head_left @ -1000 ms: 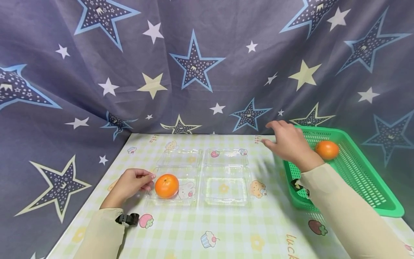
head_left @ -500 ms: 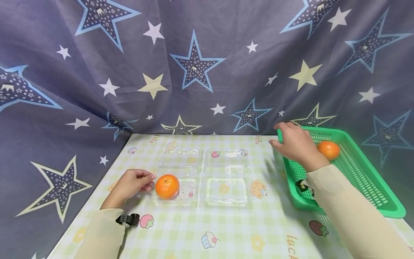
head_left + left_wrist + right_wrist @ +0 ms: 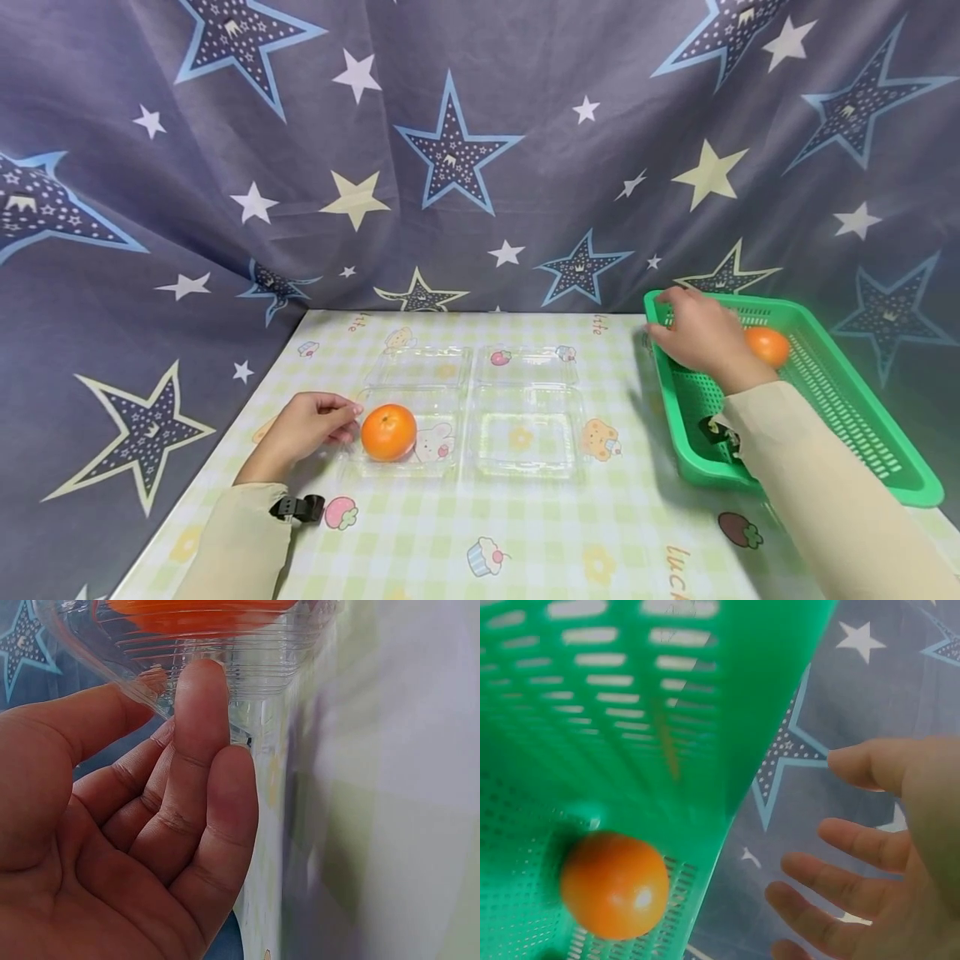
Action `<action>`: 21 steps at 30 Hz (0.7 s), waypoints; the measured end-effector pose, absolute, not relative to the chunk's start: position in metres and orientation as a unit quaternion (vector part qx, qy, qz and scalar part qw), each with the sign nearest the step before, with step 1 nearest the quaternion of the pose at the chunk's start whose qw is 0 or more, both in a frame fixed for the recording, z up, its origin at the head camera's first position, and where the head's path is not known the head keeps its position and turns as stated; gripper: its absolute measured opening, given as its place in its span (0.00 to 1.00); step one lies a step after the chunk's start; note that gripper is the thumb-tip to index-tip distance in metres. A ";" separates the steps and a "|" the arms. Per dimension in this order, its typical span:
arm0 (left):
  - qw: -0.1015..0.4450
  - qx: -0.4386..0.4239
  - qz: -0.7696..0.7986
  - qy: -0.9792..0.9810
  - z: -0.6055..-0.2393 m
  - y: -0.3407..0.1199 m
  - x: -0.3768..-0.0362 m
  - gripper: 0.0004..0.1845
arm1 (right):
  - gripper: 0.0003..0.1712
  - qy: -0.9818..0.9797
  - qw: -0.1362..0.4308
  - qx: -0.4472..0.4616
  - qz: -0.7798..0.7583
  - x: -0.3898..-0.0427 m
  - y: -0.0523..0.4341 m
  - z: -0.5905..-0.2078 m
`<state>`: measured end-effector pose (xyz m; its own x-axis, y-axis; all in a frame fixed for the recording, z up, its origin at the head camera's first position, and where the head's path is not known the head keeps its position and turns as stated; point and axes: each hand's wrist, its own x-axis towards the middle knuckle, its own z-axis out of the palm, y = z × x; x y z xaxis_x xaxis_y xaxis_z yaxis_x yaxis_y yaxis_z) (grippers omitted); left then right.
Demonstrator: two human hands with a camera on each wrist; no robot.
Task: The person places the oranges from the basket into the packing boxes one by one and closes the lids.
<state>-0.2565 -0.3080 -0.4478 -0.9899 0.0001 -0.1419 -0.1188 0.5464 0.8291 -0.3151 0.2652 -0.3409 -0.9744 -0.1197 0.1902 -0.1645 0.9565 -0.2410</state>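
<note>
We see a table (image 3: 525, 533) under a pale green checked cloth printed with cartoon sweets, bearing two open clear plastic clamshell boxes (image 3: 525, 433) side by side at its middle and a green slotted basket (image 3: 862, 450) at its right edge.

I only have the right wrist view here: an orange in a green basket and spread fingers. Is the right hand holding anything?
Observer: No. The head view shows the right hand open above the green basket, its fingers spread; the orange in the basket lies just behind it.
Operator: What is the left hand doing?
Observer: The left hand rests on the table, fingertips against the edge of a clear tray.
Operator: Anything in that tray?
Observer: A second orange sits in it; the clear tray beside it holds nothing.
</note>
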 end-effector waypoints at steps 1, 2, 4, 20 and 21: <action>0.063 -0.034 0.475 0.877 -0.448 -0.308 -0.257 0.21 | 0.34 -0.986 0.083 0.070 0.129 -0.316 0.267 -0.341; 0.063 -0.034 0.475 0.877 -0.447 -0.308 -0.257 0.21 | 0.34 -0.986 0.079 0.068 0.128 -0.318 0.269 -0.340; 0.063 -0.035 0.474 0.878 -0.447 -0.308 -0.257 0.21 | 0.35 -0.987 0.066 0.066 0.131 -0.320 0.273 -0.340; 0.064 -0.034 0.478 0.875 -0.447 -0.308 -0.257 0.21 | 0.39 -0.982 -0.021 0.073 0.170 -0.335 0.315 -0.358; 0.063 -0.033 0.480 0.875 -0.447 -0.309 -0.257 0.21 | 0.39 -0.982 -0.026 0.072 0.172 -0.336 0.316 -0.360</action>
<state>-0.2569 -0.3086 -0.4467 -0.9897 0.0022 -0.1428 -0.1193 0.5376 0.8347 -0.3359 0.3157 -0.3598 -0.9884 -0.1496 -0.0263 -0.1317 0.9303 -0.3422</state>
